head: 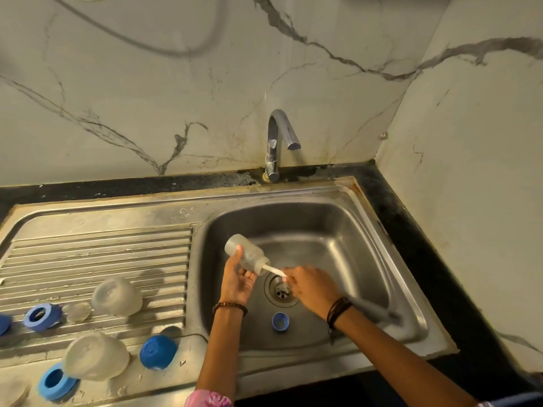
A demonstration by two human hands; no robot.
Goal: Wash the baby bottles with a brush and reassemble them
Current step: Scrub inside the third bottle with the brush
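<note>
- Sink [346, 218]: steel basin under both hands, drain [282, 290] just below the grip; ribbed drainboard [102, 254] off to the left of it.
- Tap [277, 142]: chrome, at the wall behind the grip, well apart from it.
- Left hand [236, 282]: palm up, fingers and thumb curled round the bottle's body, holding it over the basin.
- Right hand [311, 284]: just right of the bottle mouth, fingers pinched on the brush handle; partly motion-blurred.
- Bottle [246, 254]: clear, cloudy plastic, tilted, base up-left, open neck down-right toward the right hand.
- Domed caps [117, 296], [95, 359]: clear, on the drainboard, well left of the grip.
- Blue rings [41, 317], [55, 381] and a blue cap [157, 351]: same board, left and nearer the person.
- Brush [273, 270]: white stem runs from the right hand's fingers into the bottle neck; head is hidden inside.
- Small blue ring [280, 321]: on the basin floor, below the hands, between the wrists.
</note>
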